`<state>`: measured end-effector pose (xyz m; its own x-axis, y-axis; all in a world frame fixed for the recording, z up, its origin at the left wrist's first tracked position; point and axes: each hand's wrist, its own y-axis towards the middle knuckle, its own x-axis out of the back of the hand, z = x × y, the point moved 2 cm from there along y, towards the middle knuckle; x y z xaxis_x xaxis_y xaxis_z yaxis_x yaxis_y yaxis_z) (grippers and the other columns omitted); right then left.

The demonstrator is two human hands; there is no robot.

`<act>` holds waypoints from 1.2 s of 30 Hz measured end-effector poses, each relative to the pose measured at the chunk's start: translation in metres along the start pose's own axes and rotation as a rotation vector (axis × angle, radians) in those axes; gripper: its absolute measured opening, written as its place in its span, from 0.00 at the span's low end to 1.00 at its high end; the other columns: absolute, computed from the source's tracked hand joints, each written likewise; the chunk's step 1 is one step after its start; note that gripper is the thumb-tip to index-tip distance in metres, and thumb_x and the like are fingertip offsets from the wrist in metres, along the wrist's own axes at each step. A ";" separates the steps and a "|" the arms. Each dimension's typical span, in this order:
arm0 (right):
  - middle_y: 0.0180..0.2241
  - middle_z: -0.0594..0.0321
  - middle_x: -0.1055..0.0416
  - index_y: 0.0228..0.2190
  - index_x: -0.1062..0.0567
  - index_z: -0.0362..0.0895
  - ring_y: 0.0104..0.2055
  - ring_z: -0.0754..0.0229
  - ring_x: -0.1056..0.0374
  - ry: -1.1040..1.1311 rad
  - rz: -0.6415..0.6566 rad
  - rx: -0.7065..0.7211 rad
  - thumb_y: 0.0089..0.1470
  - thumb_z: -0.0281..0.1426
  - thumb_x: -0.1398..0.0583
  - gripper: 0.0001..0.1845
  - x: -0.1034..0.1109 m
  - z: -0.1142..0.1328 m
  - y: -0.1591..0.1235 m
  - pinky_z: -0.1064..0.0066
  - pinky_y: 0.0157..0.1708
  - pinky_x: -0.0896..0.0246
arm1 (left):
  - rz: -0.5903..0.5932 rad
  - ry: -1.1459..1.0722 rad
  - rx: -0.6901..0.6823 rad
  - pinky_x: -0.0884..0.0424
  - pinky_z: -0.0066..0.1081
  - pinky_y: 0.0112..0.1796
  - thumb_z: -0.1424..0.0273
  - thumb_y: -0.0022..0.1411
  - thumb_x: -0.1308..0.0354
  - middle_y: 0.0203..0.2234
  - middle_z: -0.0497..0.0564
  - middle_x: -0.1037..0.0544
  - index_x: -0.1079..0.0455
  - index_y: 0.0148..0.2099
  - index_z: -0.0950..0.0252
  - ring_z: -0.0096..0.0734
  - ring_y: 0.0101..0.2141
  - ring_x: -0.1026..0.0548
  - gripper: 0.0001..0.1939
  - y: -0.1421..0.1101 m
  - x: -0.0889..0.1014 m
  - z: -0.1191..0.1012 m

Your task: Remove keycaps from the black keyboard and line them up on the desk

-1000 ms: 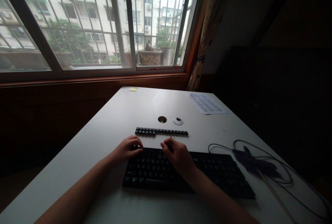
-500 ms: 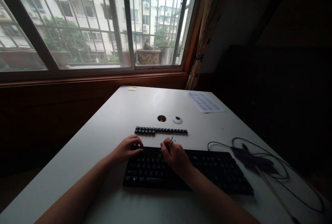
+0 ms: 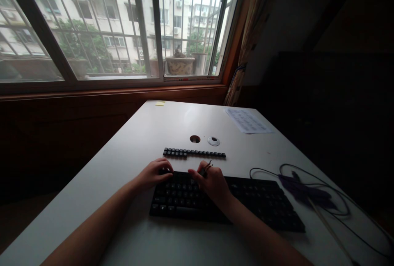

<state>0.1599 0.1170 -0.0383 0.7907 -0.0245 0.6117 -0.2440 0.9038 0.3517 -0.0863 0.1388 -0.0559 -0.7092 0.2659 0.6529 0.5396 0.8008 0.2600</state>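
Note:
A black keyboard (image 3: pixel 261 202) lies in front of me on the white desk. My left hand (image 3: pixel 156 172) grips its upper left corner, fingers curled at the back edge and thumb along the top. Over the keyboard's upper middle, my right hand (image 3: pixel 213 182) is closed around a small tool that looks like a wire keycap puller (image 3: pixel 209 164). Two thin bent ends of it stick up above the fist; its lower end is hidden by the fingers. Just behind the keyboard, loose black keycaps (image 3: pixel 193 152) stand in one long row with a shorter row in front.
Behind the keycaps are a round desk hole (image 3: pixel 195 139) and its white cover (image 3: pixel 213 141). Printed sheets (image 3: pixel 249 121) lie at the back right, a yellow note (image 3: pixel 160 103) at the back left. On the right, a black cable (image 3: pixel 346 206) loops around a dark purple cloth-like thing (image 3: pixel 304 191).
The view has shifted slightly, so everything sits a little further right. My right hand has tilted a bit over the keys, still holding the puller. My left hand stays on the keyboard corner.

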 end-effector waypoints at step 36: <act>0.21 0.66 0.29 0.32 0.23 0.44 0.22 0.64 0.34 0.498 -0.104 -0.079 0.54 0.42 0.37 0.14 0.014 -0.002 -0.006 0.71 0.25 0.35 | 0.012 -0.023 0.002 0.29 0.32 0.40 0.65 0.63 0.42 0.35 0.52 0.25 0.26 0.39 0.64 0.33 0.37 0.27 0.08 0.001 0.000 0.000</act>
<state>0.1741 0.1122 -0.0333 0.9847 0.0732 0.1580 -0.1220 0.9375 0.3260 -0.0858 0.1395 -0.0558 -0.7129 0.2875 0.6397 0.5470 0.7987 0.2506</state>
